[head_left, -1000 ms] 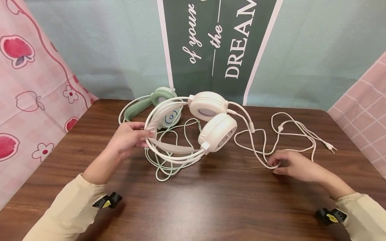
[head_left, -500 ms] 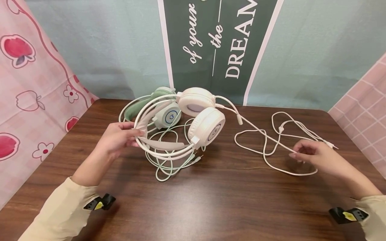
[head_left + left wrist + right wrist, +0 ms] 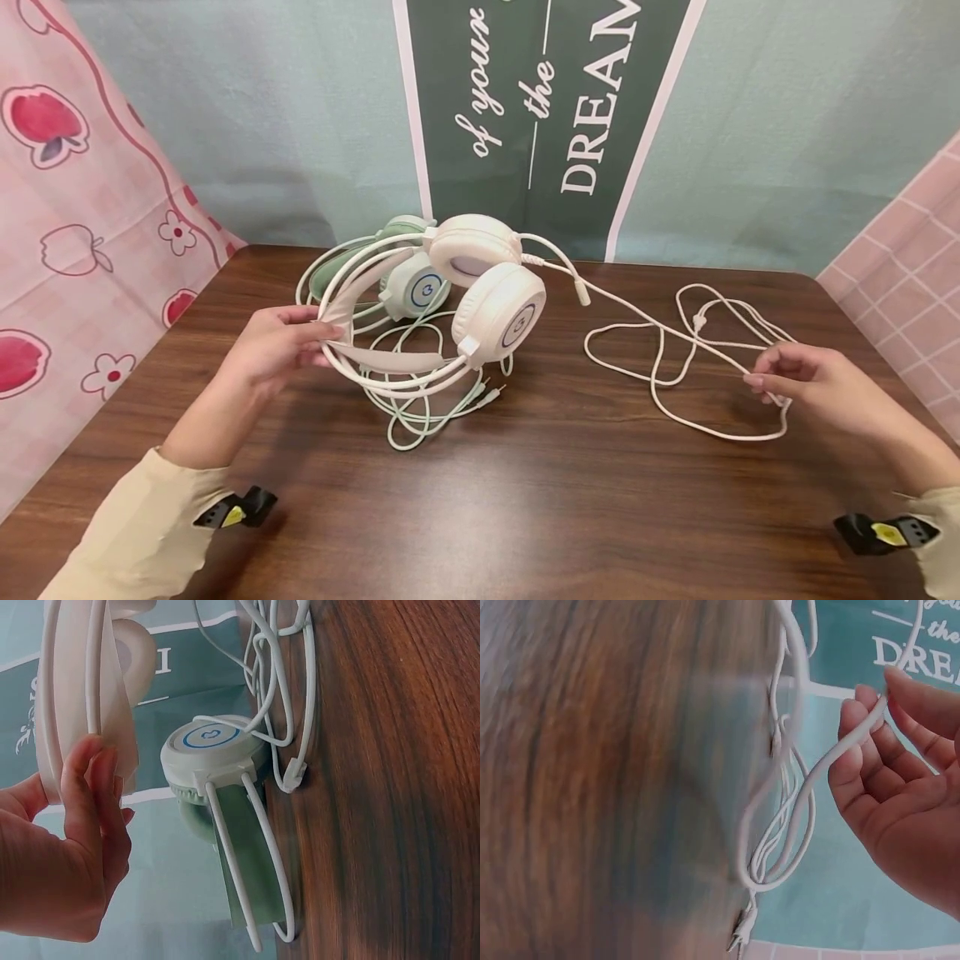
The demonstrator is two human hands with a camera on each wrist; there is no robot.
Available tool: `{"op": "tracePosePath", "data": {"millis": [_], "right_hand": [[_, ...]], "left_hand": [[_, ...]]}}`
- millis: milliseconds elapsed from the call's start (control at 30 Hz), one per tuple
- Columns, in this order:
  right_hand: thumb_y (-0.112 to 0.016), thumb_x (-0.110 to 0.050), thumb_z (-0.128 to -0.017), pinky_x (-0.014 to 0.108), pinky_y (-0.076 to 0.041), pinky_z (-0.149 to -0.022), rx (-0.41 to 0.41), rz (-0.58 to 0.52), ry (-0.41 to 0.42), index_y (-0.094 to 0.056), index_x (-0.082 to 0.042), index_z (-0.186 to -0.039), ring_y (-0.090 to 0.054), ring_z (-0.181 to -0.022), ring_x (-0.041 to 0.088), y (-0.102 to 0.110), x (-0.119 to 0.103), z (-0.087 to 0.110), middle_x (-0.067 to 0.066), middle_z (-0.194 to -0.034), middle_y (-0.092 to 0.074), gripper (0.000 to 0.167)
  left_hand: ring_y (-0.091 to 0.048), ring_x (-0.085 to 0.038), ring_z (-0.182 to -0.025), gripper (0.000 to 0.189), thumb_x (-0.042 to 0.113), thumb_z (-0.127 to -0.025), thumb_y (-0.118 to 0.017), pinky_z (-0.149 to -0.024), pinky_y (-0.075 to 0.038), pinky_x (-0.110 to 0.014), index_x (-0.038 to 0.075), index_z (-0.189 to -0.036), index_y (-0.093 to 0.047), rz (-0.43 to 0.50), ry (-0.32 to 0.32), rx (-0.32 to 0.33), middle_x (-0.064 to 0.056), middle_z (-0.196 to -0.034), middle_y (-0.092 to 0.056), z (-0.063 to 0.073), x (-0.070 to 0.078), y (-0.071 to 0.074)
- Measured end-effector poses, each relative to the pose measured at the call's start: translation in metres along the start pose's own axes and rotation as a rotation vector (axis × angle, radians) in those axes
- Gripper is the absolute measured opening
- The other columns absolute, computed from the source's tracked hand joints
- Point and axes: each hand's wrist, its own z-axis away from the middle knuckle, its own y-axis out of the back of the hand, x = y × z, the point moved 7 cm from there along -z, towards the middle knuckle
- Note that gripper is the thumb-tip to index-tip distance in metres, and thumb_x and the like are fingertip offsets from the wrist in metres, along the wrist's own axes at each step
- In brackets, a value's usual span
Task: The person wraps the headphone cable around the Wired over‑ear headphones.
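My left hand [image 3: 273, 346] grips a white headset [image 3: 498, 312] by the top of its headband, holding it up over the table with the ear cups pointing right. A short microphone boom [image 3: 581, 290] sticks out from the far ear cup. In the left wrist view, thumb and fingers close on the band and its pad [image 3: 112, 697]. At the right, my right hand [image 3: 817, 387] pinches the headset's white cable [image 3: 675, 332] between thumb and fingers; the stretch toward the ear cup runs nearly straight. The rest of the cable lies in loose loops on the table.
Behind the white headset sits a green-and-white headset [image 3: 416, 287] on the brown wooden table [image 3: 525, 500]. Its pale green cable [image 3: 408, 417] lies coiled in front, plugs to the right. A grey-green curtain [image 3: 300, 125] hangs along the back edge, pink cloth [image 3: 90, 250] at the left.
My left hand has moved left with the white headset, uncovering the green cable's plugs. My right hand has moved right along with the cable, drawing it from a slack curve to nearly straight.
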Motion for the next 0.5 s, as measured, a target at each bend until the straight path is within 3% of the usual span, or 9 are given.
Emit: {"op": "tracePosePath", "data": {"millis": [200,500], "right_hand": [[-0.053,0.021,-0.078,0.016,-0.048,-0.056,-0.055,-0.067,0.075,-0.057,-0.001,-0.087,-0.059,-0.068,0.005,-0.004,0.001,0.0,0.005,-0.073,-0.063,0.024],[-0.061,0.016,-0.077,0.022,-0.044,-0.048,-0.033,-0.007,0.089,-0.061,-0.003,-0.087,-0.054,-0.061,0.007,-0.012,-0.013,0.001,0.002,-0.071,-0.059,0.022]], "left_hand": [[-0.062,-0.012,-0.055,0.023,-0.012,-0.082,-0.056,-0.05,-0.055,-0.024,0.009,-0.076,-0.063,0.021,0.001,-0.005,-0.006,-0.068,-0.063,0.001,0.0,0.003],[-0.062,-0.013,-0.056,0.021,-0.011,-0.083,-0.054,-0.052,-0.056,-0.025,0.007,-0.077,-0.063,0.044,-0.006,-0.015,-0.008,-0.068,-0.063,0.003,0.001,-0.002]]}}
